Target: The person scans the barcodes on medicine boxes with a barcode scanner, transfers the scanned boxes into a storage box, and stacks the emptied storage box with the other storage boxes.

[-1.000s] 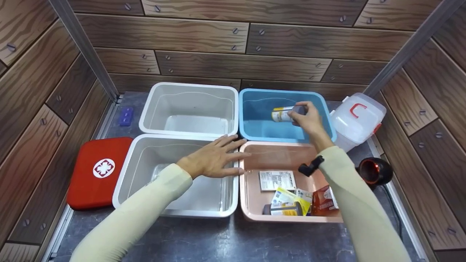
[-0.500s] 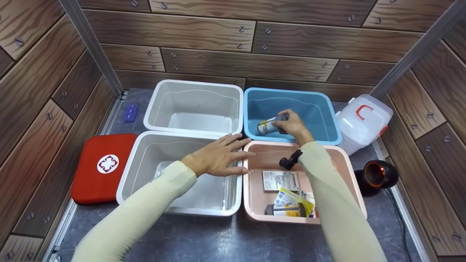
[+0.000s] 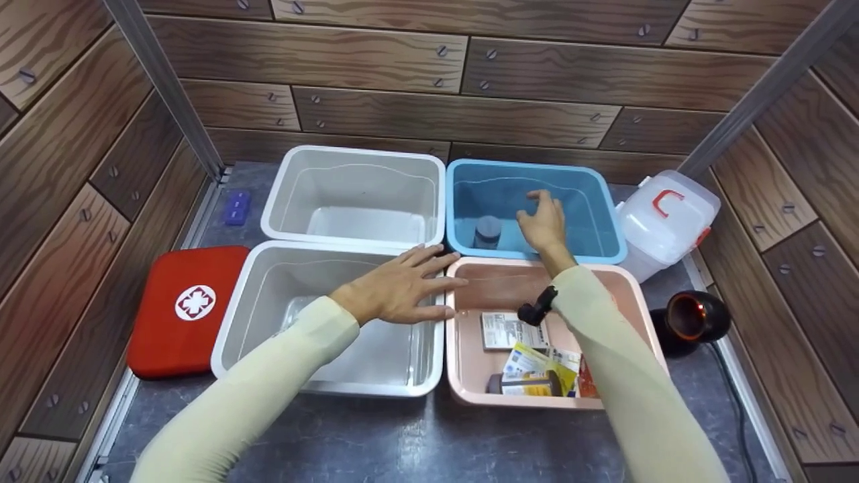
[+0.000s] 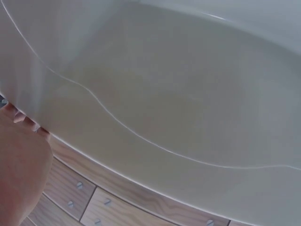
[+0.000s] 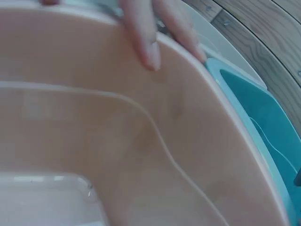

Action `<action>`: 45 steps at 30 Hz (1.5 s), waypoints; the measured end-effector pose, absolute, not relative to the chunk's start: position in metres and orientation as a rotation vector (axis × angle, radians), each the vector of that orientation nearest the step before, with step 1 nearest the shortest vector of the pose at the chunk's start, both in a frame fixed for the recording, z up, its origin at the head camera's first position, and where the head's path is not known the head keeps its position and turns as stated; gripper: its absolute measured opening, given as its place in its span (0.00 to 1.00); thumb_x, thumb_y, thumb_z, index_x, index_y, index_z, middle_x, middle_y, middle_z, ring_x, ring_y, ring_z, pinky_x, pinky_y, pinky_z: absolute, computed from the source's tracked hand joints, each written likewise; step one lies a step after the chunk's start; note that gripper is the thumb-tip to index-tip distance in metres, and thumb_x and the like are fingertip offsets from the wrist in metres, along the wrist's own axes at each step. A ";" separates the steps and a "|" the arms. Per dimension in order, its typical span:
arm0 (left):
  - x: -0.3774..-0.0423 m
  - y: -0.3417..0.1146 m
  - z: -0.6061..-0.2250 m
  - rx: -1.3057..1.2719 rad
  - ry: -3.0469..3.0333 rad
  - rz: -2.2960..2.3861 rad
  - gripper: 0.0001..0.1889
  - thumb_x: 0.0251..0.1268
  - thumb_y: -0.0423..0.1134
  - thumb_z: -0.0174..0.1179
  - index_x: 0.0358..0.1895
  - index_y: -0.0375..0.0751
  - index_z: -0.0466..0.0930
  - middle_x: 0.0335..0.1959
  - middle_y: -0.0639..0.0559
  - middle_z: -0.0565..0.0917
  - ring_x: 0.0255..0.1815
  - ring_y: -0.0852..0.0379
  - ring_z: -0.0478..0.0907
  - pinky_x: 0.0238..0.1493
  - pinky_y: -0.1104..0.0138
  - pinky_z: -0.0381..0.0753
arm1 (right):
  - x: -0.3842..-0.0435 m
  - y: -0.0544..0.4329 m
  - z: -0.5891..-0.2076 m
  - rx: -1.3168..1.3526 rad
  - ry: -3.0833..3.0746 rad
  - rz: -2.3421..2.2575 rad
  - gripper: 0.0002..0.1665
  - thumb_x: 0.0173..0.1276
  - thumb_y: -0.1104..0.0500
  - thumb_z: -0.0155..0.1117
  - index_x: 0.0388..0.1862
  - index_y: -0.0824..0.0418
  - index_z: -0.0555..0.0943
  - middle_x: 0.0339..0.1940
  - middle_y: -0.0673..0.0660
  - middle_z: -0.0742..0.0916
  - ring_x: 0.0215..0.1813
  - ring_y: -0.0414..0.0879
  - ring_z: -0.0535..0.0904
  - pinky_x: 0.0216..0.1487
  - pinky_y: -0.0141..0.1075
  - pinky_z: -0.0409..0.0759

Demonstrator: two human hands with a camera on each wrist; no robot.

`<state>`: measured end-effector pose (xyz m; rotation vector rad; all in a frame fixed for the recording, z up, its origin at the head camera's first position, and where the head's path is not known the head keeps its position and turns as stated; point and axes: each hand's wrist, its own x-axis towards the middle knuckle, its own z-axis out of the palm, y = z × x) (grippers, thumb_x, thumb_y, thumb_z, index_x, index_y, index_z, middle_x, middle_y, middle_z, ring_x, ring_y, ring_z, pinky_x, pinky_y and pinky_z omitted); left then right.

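My right hand (image 3: 545, 227) is over the near side of the blue bin (image 3: 604, 201), fingers loosely bent and holding nothing. To its left, a bottle (image 3: 488, 231) stands upright in that bin, its dark cap facing up. My left hand (image 3: 396, 288) rests with spread fingers across the adjoining rims of the near grey bin (image 3: 225, 322) and the pink bin (image 3: 456, 382). In the right wrist view, fingers (image 5: 141, 37) of the left hand hang over the pink rim. The left wrist view shows part of the left hand (image 4: 21, 165) beside a grey wall.
The pink bin holds a white box (image 3: 503, 331), yellow packets (image 3: 537, 362), a dark-capped bottle (image 3: 523, 384) and something red. A second grey bin (image 3: 362, 157) stands behind. Around them are a red first-aid case (image 3: 181, 315), purple pillbox (image 3: 237, 208), clear lidded box (image 3: 668, 208) and black device (image 3: 698, 316).
My right hand has lowered the bottle into the blue bin, let go of it and drawn back to the right. The bottle now stands upright. The left hand has stayed in place.
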<state>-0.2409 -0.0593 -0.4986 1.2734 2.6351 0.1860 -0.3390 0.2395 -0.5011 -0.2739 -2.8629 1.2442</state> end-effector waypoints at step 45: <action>-0.241 -0.057 -0.496 1.250 2.624 0.160 0.39 0.82 0.75 0.38 0.89 0.68 0.56 0.94 0.53 0.47 0.94 0.43 0.40 0.93 0.50 0.43 | -0.193 0.308 -0.533 0.901 -3.696 0.654 0.22 0.72 0.62 0.75 0.64 0.60 0.82 0.46 0.59 0.91 0.42 0.43 0.84 0.41 0.37 0.85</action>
